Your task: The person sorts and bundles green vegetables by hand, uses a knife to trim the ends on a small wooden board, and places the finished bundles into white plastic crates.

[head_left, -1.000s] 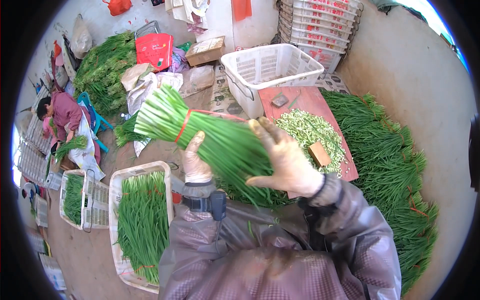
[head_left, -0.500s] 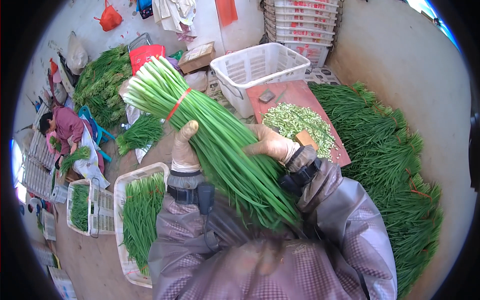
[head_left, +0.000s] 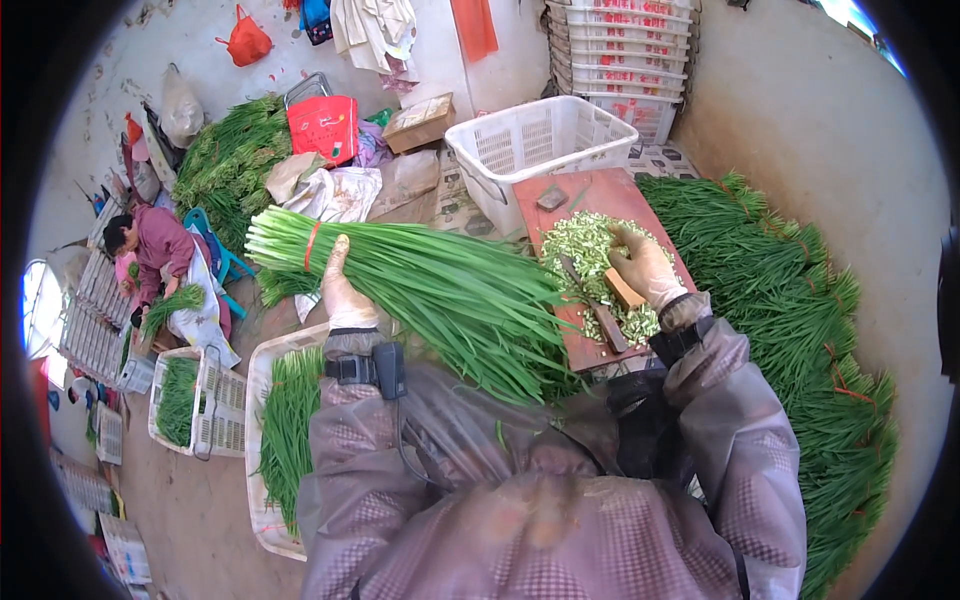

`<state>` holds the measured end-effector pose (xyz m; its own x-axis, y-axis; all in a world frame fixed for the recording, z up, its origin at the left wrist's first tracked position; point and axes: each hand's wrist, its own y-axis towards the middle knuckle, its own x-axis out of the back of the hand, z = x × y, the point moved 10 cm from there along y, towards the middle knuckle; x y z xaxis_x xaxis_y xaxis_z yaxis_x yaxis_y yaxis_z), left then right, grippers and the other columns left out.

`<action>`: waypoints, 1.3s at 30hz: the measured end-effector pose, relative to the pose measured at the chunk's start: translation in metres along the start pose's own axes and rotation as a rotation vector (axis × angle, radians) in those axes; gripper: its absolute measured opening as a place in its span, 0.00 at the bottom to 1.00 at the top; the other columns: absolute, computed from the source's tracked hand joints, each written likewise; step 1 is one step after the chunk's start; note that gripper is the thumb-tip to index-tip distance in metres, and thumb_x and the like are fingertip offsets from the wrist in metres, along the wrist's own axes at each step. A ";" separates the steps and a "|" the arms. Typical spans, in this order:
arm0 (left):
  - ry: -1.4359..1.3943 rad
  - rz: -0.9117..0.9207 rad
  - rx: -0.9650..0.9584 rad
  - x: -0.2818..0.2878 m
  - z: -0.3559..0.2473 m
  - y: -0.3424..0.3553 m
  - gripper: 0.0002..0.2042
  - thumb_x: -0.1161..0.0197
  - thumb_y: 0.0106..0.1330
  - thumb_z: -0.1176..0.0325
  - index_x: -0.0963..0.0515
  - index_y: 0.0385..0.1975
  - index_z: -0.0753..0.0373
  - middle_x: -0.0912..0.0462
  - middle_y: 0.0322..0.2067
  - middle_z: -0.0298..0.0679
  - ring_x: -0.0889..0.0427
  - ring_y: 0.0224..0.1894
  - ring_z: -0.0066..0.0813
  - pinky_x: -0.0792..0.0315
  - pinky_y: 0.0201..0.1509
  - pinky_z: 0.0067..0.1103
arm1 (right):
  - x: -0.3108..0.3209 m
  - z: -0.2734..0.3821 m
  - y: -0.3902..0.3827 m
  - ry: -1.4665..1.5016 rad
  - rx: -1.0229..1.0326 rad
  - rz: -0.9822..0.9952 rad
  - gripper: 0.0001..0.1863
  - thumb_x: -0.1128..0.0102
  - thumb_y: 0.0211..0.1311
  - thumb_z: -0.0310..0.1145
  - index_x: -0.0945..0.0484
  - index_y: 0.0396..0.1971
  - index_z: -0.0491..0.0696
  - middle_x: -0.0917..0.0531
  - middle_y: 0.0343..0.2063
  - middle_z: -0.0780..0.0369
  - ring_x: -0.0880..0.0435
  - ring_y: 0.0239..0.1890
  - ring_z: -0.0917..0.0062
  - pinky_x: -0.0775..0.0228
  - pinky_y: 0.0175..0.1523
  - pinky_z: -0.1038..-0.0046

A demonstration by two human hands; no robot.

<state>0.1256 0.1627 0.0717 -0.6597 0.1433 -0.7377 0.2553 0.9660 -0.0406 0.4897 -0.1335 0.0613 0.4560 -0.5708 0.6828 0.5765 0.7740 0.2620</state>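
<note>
A thick bunch of garlic chives [head_left: 440, 290], pale at the stem ends and tied there with a red band [head_left: 311, 246], lies across my front. My gloved left hand [head_left: 343, 290] grips it just below the band, the thumb on top. The leafy ends reach the edge of a red board [head_left: 603, 188]. My gloved right hand [head_left: 647, 268] is off the bunch and over the board, its fingers apart above chopped stem ends [head_left: 578, 240]. Beside that hand are a wooden block [head_left: 625, 289] and a knife with a wooden handle [head_left: 608, 327].
Tied chive bunches [head_left: 800, 310] are heaped along the right wall. An empty white crate [head_left: 540, 110] stands behind the board, near stacked crates [head_left: 625, 60]. A white crate [head_left: 262, 430] of chives sits at my left. A person [head_left: 165, 250] handles greens farther left.
My right hand has let go of the bunch and moved right, over the board. The bunch now lies more level in my left hand, and the knife has come into sight.
</note>
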 end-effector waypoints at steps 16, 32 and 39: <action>-0.052 -0.033 0.061 0.025 -0.003 0.004 0.17 0.30 0.62 0.58 0.21 0.46 0.60 0.16 0.44 0.38 0.17 0.44 0.38 0.22 0.53 0.37 | -0.023 -0.065 0.000 -0.289 -0.284 0.126 0.15 0.40 0.58 0.41 0.13 0.40 0.50 0.13 0.36 0.52 0.14 0.43 0.58 0.23 0.51 0.63; -0.118 -0.116 0.018 0.065 -0.011 0.012 0.21 0.32 0.63 0.57 0.23 0.53 0.60 0.18 0.51 0.40 0.19 0.52 0.41 0.25 0.58 0.41 | -0.118 0.158 -0.053 -0.007 0.383 0.395 0.25 0.37 0.63 0.43 0.24 0.56 0.46 0.16 0.40 0.49 0.16 0.44 0.57 0.26 0.53 0.63; -0.060 -0.131 0.059 0.072 -0.020 0.007 0.24 0.32 0.62 0.52 0.24 0.53 0.60 0.19 0.50 0.41 0.19 0.49 0.42 0.24 0.56 0.41 | -0.066 0.141 -0.052 -0.288 0.004 0.689 0.28 0.38 0.60 0.57 0.15 0.31 0.42 0.15 0.28 0.55 0.14 0.28 0.64 0.23 0.37 0.66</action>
<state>0.0659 0.1840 0.0315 -0.6474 0.0024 -0.7622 0.2121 0.9611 -0.1771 0.3343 -0.0974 0.0989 0.5172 0.1382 0.8446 0.2215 0.9316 -0.2881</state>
